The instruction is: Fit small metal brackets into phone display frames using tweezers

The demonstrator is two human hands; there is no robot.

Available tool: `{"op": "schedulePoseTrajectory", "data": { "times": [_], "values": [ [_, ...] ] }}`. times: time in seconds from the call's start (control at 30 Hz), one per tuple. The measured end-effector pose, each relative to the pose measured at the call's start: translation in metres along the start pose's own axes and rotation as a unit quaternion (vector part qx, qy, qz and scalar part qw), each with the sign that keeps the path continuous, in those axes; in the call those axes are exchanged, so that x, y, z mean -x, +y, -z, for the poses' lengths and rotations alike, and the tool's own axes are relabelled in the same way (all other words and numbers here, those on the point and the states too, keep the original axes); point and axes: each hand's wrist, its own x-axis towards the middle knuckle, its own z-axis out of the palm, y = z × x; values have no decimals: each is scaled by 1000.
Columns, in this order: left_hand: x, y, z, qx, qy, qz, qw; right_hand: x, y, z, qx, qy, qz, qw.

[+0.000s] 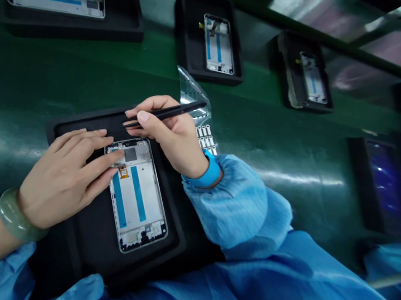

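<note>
Grips black tweezers in the right hand, closed between thumb and fingers, with the tips aimed left; cannot tell whether pinching anything in them. Rests the left hand half-open, palm down, with bent fingertips on the upper left of the phone frame, hiding part of that edge. Has the frame flat in a black tray on the green bench. Shows clear film behind the right wrist, and further trays beyond.
</note>
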Motion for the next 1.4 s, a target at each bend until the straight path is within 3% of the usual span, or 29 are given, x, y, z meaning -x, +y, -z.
{"op": "schedulePoseTrajectory", "data": {
  "times": [1.4],
  "values": [
    [-2,1,1,-23,7,-6,1000,-3,6,1,36,22,-1,999]
  ]
}}
